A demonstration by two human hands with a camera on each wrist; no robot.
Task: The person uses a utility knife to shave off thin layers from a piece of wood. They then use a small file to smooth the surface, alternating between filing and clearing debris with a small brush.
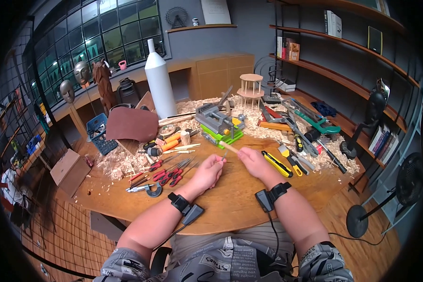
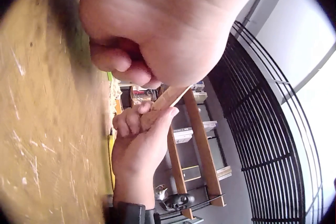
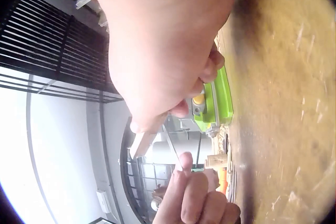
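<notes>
Over the front middle of the wooden table, my right hand grips a flat strip of light wood, its free end pointing up and to the left. My left hand, fingers curled in, pinches a slim tool with a thin metal shaft; the palm hides its handle, so I cannot tell its exact kind. In the right wrist view the shaft reaches up beside the wood strip. The left wrist view shows the strip between both hands. Just beyond them is a grey vise on a bright green base.
Red-handled tools and a micrometer lie left of my hands. A yellow utility knife and a scraper lie to the right. Behind are wood shavings, a two-tier wooden stand, saws and a tall white bottle.
</notes>
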